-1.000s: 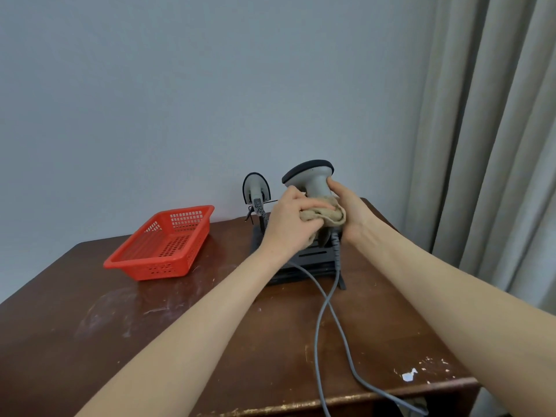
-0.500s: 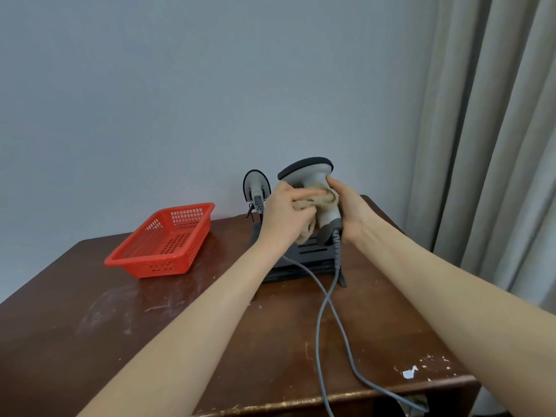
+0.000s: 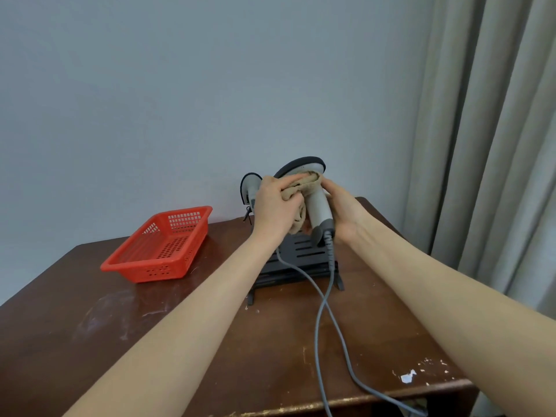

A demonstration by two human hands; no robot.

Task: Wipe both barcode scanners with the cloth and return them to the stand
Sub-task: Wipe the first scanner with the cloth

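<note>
My right hand point(image 3: 343, 212) grips the handle of a grey barcode scanner point(image 3: 317, 206) with a dark head, held upright above the black stand point(image 3: 301, 260). In my left hand point(image 3: 273, 206) is a beige cloth point(image 3: 301, 185), pressed against the scanner just under its head. Behind my left hand, a second grey scanner point(image 3: 249, 185) rests upright on the stand's back left, mostly hidden. Two grey cables point(image 3: 325, 311) run from the scanners down over the table's front edge.
A red plastic basket point(image 3: 159, 248) sits to the left on the brown wooden table point(image 3: 150, 341). A grey wall is close behind, and beige curtains point(image 3: 487, 145) hang at the right beside the table's edge.
My left hand has slid the cloth up the scanner from the handle to just under the head. My right hand has kept its hold on the handle.
</note>
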